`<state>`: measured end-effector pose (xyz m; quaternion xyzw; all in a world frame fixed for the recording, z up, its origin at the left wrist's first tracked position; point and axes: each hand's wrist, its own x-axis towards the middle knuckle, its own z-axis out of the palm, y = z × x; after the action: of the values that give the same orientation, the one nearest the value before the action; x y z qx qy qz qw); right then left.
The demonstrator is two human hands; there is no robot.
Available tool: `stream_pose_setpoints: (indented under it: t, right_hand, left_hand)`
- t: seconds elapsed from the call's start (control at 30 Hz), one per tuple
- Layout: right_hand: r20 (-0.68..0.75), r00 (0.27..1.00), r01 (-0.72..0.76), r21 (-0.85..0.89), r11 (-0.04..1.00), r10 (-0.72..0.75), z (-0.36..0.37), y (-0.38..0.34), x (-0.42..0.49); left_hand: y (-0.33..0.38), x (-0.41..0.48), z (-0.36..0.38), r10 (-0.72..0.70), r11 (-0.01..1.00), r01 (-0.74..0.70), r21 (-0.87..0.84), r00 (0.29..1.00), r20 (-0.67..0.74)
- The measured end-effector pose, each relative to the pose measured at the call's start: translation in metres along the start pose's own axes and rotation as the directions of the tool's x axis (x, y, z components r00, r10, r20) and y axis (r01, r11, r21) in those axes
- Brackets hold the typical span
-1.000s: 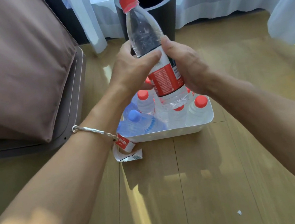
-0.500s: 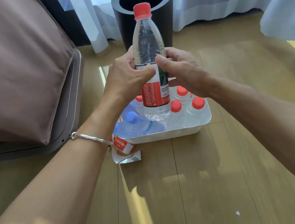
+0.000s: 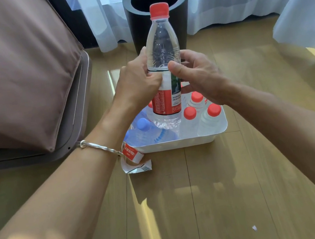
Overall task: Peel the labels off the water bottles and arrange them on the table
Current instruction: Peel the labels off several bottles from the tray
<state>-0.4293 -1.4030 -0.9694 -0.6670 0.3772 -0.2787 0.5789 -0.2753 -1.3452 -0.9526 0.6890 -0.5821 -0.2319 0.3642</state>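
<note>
Over tray rim (image 3: 186, 143), left grip (image 3: 137, 82) holds bottle (image 3: 162, 43)

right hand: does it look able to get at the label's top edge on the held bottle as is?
Probably yes. The left hand grips the bottle from its left side only, so the label is bare at the front, and the right hand has its thumb at that top edge.

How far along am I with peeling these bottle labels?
Early. One peeled label lies by the tray's near-left corner. The left hand and right hand hold a red-capped bottle, its label on, right thumb at its top edge. Other bottles, one blue-capped, sit in the tray; none stands arranged outside.
</note>
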Motion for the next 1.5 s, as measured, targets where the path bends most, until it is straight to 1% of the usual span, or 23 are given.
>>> stream_pose_setpoints:
  t: [0.13, 0.37, 0.53, 0.73, 0.87, 1.0, 1.07, 1.17, 1.2, 1.27, 1.33, 1.4, 1.5]
  right_hand:
    - [0.007, 1.0, -0.005, 0.009, 1.0, 0.005, -0.001, -0.001, 0.001]
    - [0.028, 1.0, 0.0, 0.038, 0.999, -0.001, 0.0, -0.001, 0.0]
    - [0.01, 1.0, 0.026, 0.067, 0.997, -0.027, 0.002, -0.003, -0.001]
    - [-0.027, 0.999, 0.02, 0.083, 0.996, -0.018, 0.004, -0.002, 0.0]
    - [0.0, 1.0, -0.013, 0.103, 0.995, 0.013, 0.003, 0.0, -0.001]
    - [0.063, 0.997, -0.05, 0.12, 0.991, 0.043, 0.005, -0.003, 0.0]
    - [0.069, 0.996, -0.056, 0.123, 0.991, 0.047, 0.007, -0.008, 0.002]
    - [-0.011, 0.998, -0.064, 0.091, 0.994, 0.066, 0.008, -0.01, 0.003]
    - [-0.056, 0.995, -0.077, 0.082, 0.994, 0.082, 0.008, -0.01, 0.003]
    - [-0.152, 0.982, -0.102, 0.104, 0.989, 0.117, 0.007, -0.009, 0.003]
    - [-0.228, 0.962, -0.109, 0.178, 0.978, 0.148, 0.007, -0.01, 0.003]
    - [-0.283, 0.945, -0.096, 0.235, 0.967, 0.163, 0.006, -0.012, 0.004]
    - [-0.345, 0.931, -0.069, 0.15, 0.986, 0.118, 0.008, -0.013, 0.007]
  left_hand:
    - [0.004, -0.003, -0.002, -0.019, 0.998, 0.024, -0.057, 0.996, 0.082]
    - [0.004, -0.005, -0.002, -0.043, 0.991, 0.05, -0.126, 0.997, 0.064]
    - [0.008, -0.008, 0.001, -0.043, 0.99, 0.043, -0.131, 0.999, 0.004]
    - [0.008, -0.007, 0.001, -0.029, 0.989, 0.032, -0.147, 0.999, 0.021]
    - [0.004, -0.005, 0.002, -0.009, 0.999, 0.008, -0.048, 1.0, -0.011]
    - [0.0, -0.004, 0.0, -0.002, 0.998, 0.004, -0.063, 1.0, 0.031]
    - [-0.003, -0.003, 0.001, -0.006, 0.996, 0.01, -0.086, 0.999, 0.045]
    - [-0.002, -0.006, 0.006, -0.044, 0.986, 0.049, -0.159, 0.998, 0.035]
    - [-0.001, -0.008, 0.009, -0.06, 0.977, 0.061, -0.203, 0.998, 0.013]
    - [0.0, -0.009, 0.013, -0.102, 0.97, 0.089, -0.227, 0.994, -0.043]
    - [-0.002, -0.007, 0.016, -0.104, 0.978, 0.087, -0.188, 0.991, -0.086]
    - [-0.002, -0.007, 0.017, -0.061, 0.994, 0.053, -0.097, 0.995, -0.076]
    - [0.001, -0.006, 0.016, -0.019, 0.999, 0.021, 0.026, 0.999, -0.046]
